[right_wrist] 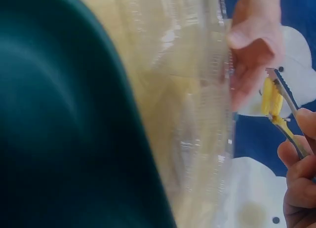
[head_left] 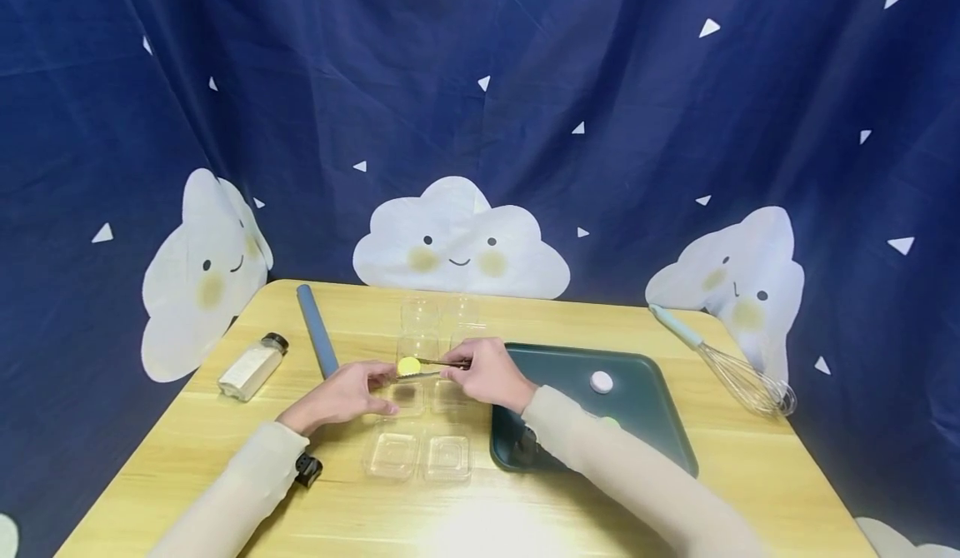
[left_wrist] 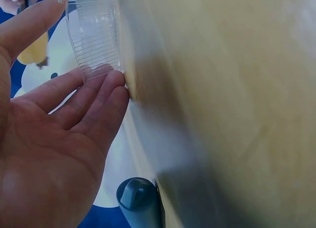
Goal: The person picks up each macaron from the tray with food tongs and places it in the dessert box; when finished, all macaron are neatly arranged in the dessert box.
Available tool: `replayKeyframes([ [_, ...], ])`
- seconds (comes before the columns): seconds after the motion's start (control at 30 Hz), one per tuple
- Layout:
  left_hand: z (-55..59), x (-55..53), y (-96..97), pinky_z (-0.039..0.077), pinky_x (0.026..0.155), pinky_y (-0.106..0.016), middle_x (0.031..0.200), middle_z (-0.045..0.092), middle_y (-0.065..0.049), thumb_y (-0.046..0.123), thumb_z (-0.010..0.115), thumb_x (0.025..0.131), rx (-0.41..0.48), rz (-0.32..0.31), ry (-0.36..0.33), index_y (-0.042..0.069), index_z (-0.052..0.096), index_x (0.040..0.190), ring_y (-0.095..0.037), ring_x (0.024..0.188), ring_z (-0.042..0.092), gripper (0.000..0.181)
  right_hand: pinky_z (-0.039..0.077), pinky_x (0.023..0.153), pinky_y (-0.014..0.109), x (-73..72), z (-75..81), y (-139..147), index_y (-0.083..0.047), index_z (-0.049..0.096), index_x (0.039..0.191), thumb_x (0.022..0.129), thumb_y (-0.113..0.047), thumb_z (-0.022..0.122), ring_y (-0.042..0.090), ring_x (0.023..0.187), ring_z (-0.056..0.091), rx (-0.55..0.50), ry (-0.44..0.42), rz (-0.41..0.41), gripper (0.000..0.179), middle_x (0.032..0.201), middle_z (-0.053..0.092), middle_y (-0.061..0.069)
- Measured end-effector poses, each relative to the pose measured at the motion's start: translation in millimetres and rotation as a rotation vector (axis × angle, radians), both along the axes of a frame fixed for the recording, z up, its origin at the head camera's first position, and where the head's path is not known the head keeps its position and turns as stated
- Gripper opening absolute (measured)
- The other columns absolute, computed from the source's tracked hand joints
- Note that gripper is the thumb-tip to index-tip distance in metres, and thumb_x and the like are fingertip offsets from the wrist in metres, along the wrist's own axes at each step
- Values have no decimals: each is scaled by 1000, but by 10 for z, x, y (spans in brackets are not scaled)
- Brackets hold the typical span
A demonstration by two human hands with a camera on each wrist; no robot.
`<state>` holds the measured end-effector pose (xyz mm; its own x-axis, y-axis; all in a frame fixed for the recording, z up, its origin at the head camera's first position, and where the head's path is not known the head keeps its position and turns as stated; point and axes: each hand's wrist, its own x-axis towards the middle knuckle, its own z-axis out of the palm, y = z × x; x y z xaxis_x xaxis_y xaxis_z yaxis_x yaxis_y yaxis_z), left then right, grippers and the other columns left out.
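Note:
My right hand grips metal tongs with serrated tips. A yellow macaron is pinched between those tips, above a clear plastic box among several at the table's middle. At that box's left side is my left hand, its thumb and fingers spread around the edge. The left wrist view shows fingertips against the ribbed plastic wall. On the dark green tray lies a pale pink macaron. A light green round piece shows partly behind my right sleeve.
A blue-grey rolling pin lies left of the boxes. Farther left, a black-capped jar lies on its side. A whisk with a pale blue handle rests at the table's right edge. More clear boxes are at the front.

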<state>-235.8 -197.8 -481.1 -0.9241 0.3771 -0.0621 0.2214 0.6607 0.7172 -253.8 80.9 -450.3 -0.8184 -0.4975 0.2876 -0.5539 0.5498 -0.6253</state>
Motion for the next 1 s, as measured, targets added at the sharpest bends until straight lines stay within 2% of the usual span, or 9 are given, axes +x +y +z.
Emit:
replayKeyframes([
  [0.07, 0, -9, 3, 53, 105, -51, 127, 70, -9, 38, 89, 74, -3, -6, 8, 2, 56, 142, -26, 115, 65, 84, 52, 58, 16, 1, -34, -29, -15, 82, 99, 91, -21, 75, -1, 67, 61, 21, 12, 11, 12, 86, 76, -4],
  [0.4, 9, 7, 7, 54, 103, -49, 128, 70, -6, 37, 89, 74, 1, 3, -10, 8, 57, 143, -22, 113, 65, 82, 52, 63, 11, 13, -166, -141, -15, 81, 103, 92, -22, 73, -3, 72, 64, 170, 15, 48, 16, 92, 76, -4],
  [0.63, 12, 4, 22, 52, 107, -51, 132, 69, -7, 35, 89, 74, 15, 7, -24, 9, 57, 143, -25, 118, 64, 81, 48, 57, 9, 22, -148, -206, -16, 82, 96, 89, -22, 75, -4, 67, 59, 264, 69, 91, 11, 89, 76, -6],
  [1.0, 20, 2, 23, 51, 107, -51, 131, 69, -4, 33, 89, 75, 15, 10, -29, 9, 58, 142, -24, 117, 64, 78, 47, 56, 10, -4, -115, -220, -16, 81, 98, 90, -22, 75, -4, 65, 58, 309, 32, 113, 11, 88, 77, -7],
])
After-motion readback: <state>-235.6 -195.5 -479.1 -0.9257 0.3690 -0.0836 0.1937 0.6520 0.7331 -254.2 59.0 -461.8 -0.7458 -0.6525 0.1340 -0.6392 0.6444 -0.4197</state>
